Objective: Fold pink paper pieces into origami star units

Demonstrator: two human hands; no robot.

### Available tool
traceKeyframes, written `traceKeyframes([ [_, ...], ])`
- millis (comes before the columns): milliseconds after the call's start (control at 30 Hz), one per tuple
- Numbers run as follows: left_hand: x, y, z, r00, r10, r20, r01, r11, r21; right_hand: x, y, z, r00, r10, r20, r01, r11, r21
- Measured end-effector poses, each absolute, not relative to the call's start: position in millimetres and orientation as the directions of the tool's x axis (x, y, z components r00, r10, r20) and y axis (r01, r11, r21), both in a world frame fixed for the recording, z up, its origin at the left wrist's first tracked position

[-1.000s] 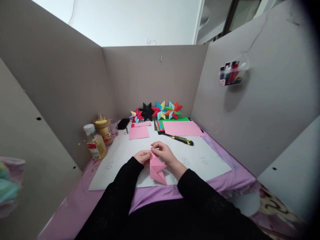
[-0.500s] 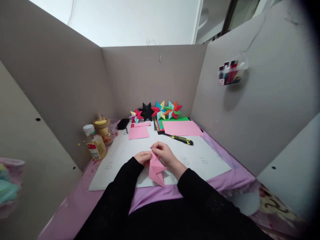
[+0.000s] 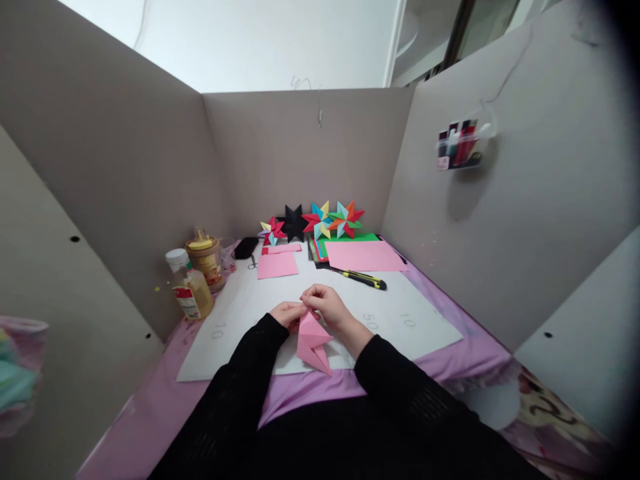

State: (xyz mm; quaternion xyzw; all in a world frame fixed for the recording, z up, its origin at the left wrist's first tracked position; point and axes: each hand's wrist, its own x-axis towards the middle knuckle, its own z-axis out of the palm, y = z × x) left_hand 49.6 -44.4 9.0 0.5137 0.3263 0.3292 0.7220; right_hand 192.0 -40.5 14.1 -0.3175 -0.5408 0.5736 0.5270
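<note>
From left to right I see a bottle (image 3: 186, 291) and jar (image 3: 205, 259) by the wall, my left hand (image 3: 287, 313) and right hand (image 3: 326, 305) pinched together on the top of the folded pink paper (image 3: 312, 341) above the white mat (image 3: 400, 320), and a knife (image 3: 361, 278) beyond.
</note>
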Motion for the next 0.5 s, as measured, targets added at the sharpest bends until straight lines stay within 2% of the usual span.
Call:
traceKeyframes([
  [200, 50.1, -38.3, 2.3, 0.520, 0.850, -0.079, -0.067, 0.132, 0.989, 193.6, -39.1, 14.5, -0.261, 0.956, 0.134, -0.189, 0.085, -0.978],
  [400, 51.8, -35.8, 1.2, 0.406, 0.904, -0.131, 0.130, 0.085, 0.988, 197.3, -36.5, 13.8, -0.302, 0.950, 0.078, -0.059, 0.063, -0.996],
  [500, 52.9, -35.3, 1.3, 0.386, 0.912, -0.142, 0.188, 0.073, 0.979, 195.8, -31.5, 12.7, -0.256, 0.960, 0.113, -0.102, 0.089, -0.991],
])
